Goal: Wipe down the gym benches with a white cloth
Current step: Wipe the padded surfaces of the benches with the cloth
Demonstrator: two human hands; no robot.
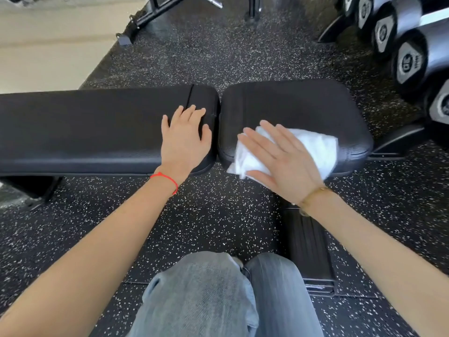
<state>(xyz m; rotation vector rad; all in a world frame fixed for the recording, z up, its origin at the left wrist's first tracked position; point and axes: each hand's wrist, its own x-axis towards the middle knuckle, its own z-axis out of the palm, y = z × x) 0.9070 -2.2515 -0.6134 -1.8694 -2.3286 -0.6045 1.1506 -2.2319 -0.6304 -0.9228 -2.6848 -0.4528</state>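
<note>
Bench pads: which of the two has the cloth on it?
The shorter pad on the right. The right hand presses the white cloth flat on it; the long pad to its left carries only the bare left hand.

Both arms reach forward, the left hand (pixel 185 137) and right hand (pixel 279 156) flat, palms down, fingers straight.

The worktop's long pad (pixel 85 125) and short seat pad (pixel 298 105) are showing black, finely grained vinyl-like upholstery, catching a dull sheen along the rounded edges. The white cloth (pixel 313 144) is looking soft, matt and crumpled, while the floor (pixel 206 215) is reading as rough black rubber with white flecks. The dumbbells (pixel 408 62) are gleaming with smooth grey metal handles and matt black heads; the jeans (pixel 211 295) are showing faded, matt denim.
</note>
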